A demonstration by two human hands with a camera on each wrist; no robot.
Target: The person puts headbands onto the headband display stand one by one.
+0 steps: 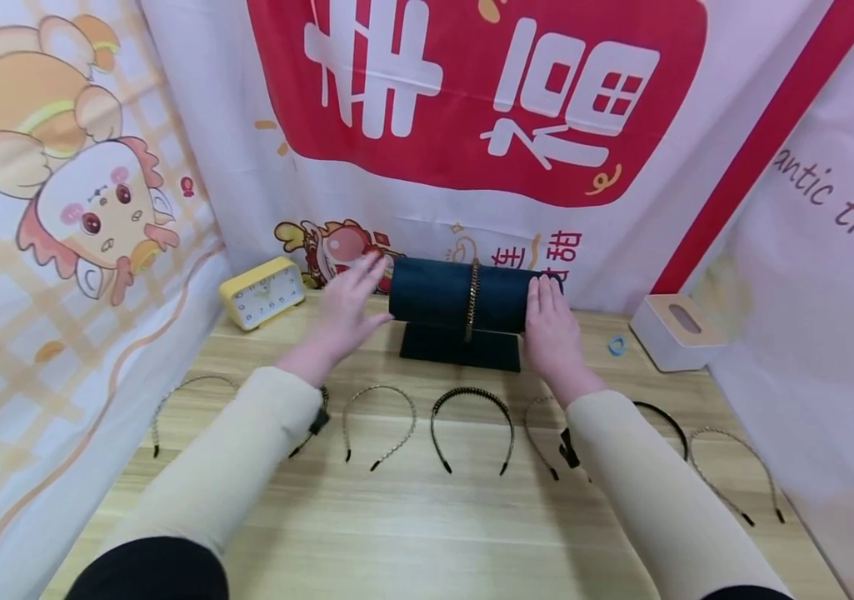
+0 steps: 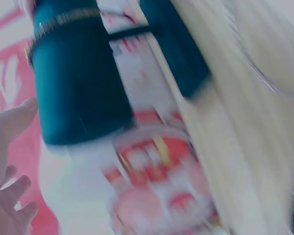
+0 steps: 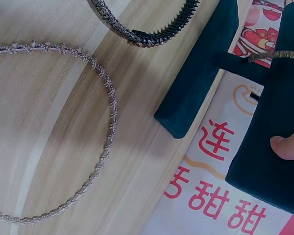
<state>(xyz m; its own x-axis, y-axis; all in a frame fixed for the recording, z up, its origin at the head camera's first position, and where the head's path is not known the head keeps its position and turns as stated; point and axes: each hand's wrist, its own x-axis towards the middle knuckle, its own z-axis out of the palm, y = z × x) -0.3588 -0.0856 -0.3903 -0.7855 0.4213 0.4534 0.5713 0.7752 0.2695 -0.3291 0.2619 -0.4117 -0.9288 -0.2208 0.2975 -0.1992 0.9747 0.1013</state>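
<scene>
A dark teal padded display roll [image 1: 430, 292] lies crosswise on its stand with a flat base [image 1: 460, 346]. Around the roll hangs a gold-and-dark beaded headband [image 1: 473, 300], seen blurred in the left wrist view. My left hand [image 1: 344, 308], fingers spread, is just off the roll's left end and holds nothing; its thumb [image 2: 19, 115] points toward the roll in the left wrist view. The right hand [image 1: 552, 333] rests on the right end, fingers laid over the top. In the right wrist view its thumb [image 3: 288, 146] touches the roll; the other fingers are out of sight there.
Several headbands lie along the table, including a dark beaded one [image 1: 471, 392], a pale one [image 1: 380, 388] and another pale one [image 1: 734, 433]. A yellow clock [image 1: 262, 292] stands left, a tissue box [image 1: 674, 333] right, beside a small blue ring [image 1: 616, 345]. Printed cloths form the walls.
</scene>
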